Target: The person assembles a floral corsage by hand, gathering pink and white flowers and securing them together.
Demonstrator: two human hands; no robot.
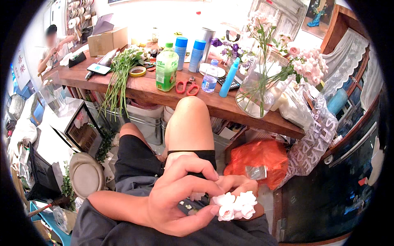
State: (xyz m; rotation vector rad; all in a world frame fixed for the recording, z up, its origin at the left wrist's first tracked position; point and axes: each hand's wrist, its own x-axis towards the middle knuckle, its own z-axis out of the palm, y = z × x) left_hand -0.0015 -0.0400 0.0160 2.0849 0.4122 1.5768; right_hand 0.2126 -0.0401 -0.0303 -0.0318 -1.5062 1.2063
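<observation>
A small cluster of pale pink-white roses (236, 206) is held over my lap. My left hand (180, 199) reaches in from the left with curved fingers. Its thumb tip and a fingertip close on the left edge of the cluster, at one rose. Behind the blooms, my right hand (240, 184) is curled, with its fingers bent around the cluster's base. The stems and most of the right fingers are hidden. Beneath my left hand, a few pale petals or bits lie on the dark cloth of my lap.
On the wooden table (143, 84) ahead are green stems (119, 78), a green bottle (166, 69), red-handled scissors (187, 87), blue spray cans (197, 56) and a glass vase (258, 88) of pink flowers. An orange bag (258, 160) lies right. A person (51, 47) works far left.
</observation>
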